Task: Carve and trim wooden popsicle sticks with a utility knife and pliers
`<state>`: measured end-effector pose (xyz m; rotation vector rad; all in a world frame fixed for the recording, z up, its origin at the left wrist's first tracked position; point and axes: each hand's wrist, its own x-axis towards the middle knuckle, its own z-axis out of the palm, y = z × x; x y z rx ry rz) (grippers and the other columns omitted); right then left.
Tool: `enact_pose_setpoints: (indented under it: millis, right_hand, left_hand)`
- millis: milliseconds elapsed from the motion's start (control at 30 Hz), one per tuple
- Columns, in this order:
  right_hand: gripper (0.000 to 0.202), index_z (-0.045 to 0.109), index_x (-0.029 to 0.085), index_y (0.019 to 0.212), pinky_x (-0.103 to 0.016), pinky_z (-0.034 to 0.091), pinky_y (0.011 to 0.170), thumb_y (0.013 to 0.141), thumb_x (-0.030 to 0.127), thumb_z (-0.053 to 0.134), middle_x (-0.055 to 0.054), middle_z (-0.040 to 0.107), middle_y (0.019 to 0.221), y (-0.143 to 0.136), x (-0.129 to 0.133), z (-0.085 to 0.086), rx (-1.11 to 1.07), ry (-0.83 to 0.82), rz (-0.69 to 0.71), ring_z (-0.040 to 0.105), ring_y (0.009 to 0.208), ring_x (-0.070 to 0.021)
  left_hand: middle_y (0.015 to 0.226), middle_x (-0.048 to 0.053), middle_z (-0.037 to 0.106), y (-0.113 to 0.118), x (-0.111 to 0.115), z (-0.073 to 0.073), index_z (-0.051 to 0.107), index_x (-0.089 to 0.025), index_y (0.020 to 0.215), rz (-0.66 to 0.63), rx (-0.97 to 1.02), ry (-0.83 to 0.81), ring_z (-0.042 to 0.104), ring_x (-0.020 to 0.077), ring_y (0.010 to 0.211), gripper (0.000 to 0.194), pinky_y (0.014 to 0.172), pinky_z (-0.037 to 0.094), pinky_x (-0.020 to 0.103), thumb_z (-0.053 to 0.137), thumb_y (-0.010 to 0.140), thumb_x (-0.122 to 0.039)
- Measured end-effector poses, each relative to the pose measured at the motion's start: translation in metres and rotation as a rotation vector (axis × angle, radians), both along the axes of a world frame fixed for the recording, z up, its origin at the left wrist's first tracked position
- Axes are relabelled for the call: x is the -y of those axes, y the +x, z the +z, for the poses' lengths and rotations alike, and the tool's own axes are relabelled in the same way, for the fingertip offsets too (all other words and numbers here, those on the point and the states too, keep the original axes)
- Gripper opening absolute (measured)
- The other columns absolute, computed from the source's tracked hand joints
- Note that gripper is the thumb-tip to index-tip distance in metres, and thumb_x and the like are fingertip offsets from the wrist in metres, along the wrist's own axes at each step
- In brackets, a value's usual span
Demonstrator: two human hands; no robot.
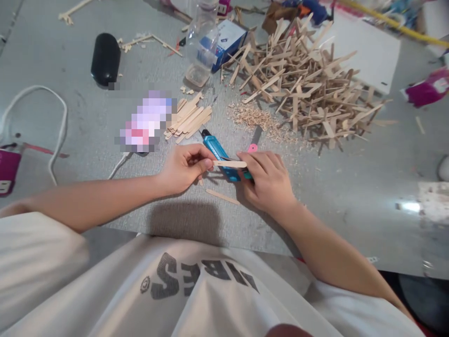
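My left hand (191,168) pinches one end of a wooden craft stick (229,164) between thumb and fingers. The stick's other end reaches the fingers of my right hand (268,180). That hand is closed around a scissors-like tool (247,175) with teal handles, mostly hidden by the fingers; a thin dark blade shows beside the stick. Beneath both hands lies a blue tool (220,152) with a black tip. A pink-handled blade (256,140) sticks out past my right fingers. Nearer me, another craft stick (222,196) rests on the table.
A small bunch of craft sticks (189,119) lies beyond my left hand, beside a blurred-out phone (147,121). Wood chips (256,117) and a large heap of sticks (301,84) spread at right. Behind stand a clear bottle (201,47) and blue box (228,42); a black case (105,59) lies left.
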<state>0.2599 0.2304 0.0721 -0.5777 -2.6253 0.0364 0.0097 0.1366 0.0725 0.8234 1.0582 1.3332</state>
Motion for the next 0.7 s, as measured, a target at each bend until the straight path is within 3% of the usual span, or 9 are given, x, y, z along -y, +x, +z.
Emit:
enact_pose_setpoints:
  millis: [133, 300, 433, 533, 700]
  right_hand:
    - [0.039, 0.065, 0.020, 0.146, -0.046, 0.048, 0.098, 0.108, 0.022, 0.057, -0.015, 0.077, 0.121, 0.0010, -0.0020, -0.0045, -0.032, -0.005, 0.007, 0.069, 0.109, -0.0321]
    - [0.037, 0.063, 0.020, 0.146, -0.046, 0.047, 0.097, 0.111, 0.026, 0.055, -0.015, 0.076, 0.121, 0.0016, -0.0016, -0.0066, -0.078, -0.052, 0.093, 0.069, 0.109, -0.0312]
    - [0.038, 0.063, 0.018, 0.150, -0.047, 0.048, 0.096, 0.116, 0.031, 0.052, -0.016, 0.076, 0.122, 0.0013, -0.0013, -0.0043, -0.049, 0.006, 0.100, 0.068, 0.109, -0.0310]
    - [0.040, 0.061, 0.018, 0.154, -0.046, 0.048, 0.095, 0.117, 0.030, 0.051, -0.016, 0.076, 0.122, 0.0025, -0.0039, -0.0020, -0.049, 0.036, 0.116, 0.068, 0.108, -0.0308]
    - [0.044, 0.061, 0.019, 0.157, -0.047, 0.047, 0.096, 0.115, 0.029, 0.053, -0.017, 0.076, 0.125, 0.0085, -0.0063, -0.0026, 0.006, -0.012, 0.092, 0.069, 0.111, -0.0327]
  left_hand:
    - [0.066, 0.000, 0.071, -0.0012, 0.0002, -0.0034, 0.076, -0.013, 0.081, -0.150, 0.044, 0.059, 0.058, 0.0042, 0.048, 0.060, 0.048, 0.051, 0.015, 0.097, 0.088, -0.069]
    - [0.065, 0.000, 0.070, -0.0006, 0.0003, -0.0028, 0.072, -0.014, 0.076, -0.265, 0.133, 0.064, 0.055, 0.0041, 0.048, 0.057, 0.048, 0.048, 0.016, 0.104, 0.083, -0.061]
    - [0.064, 0.000, 0.068, -0.0011, 0.0024, -0.0028, 0.071, -0.014, 0.075, -0.282, 0.122, 0.038, 0.053, 0.0046, 0.047, 0.061, 0.046, 0.045, 0.017, 0.104, 0.080, -0.065]
    - [0.061, -0.001, 0.066, -0.0015, 0.0016, -0.0042, 0.072, -0.014, 0.074, -0.226, 0.061, 0.078, 0.052, 0.0042, 0.048, 0.061, 0.046, 0.042, 0.016, 0.102, 0.082, -0.066]
    - [0.063, 0.000, 0.066, -0.0019, -0.0006, -0.0016, 0.072, -0.014, 0.071, -0.187, -0.040, 0.167, 0.056, 0.0056, 0.055, 0.061, 0.056, 0.050, 0.017, 0.100, 0.085, -0.066]
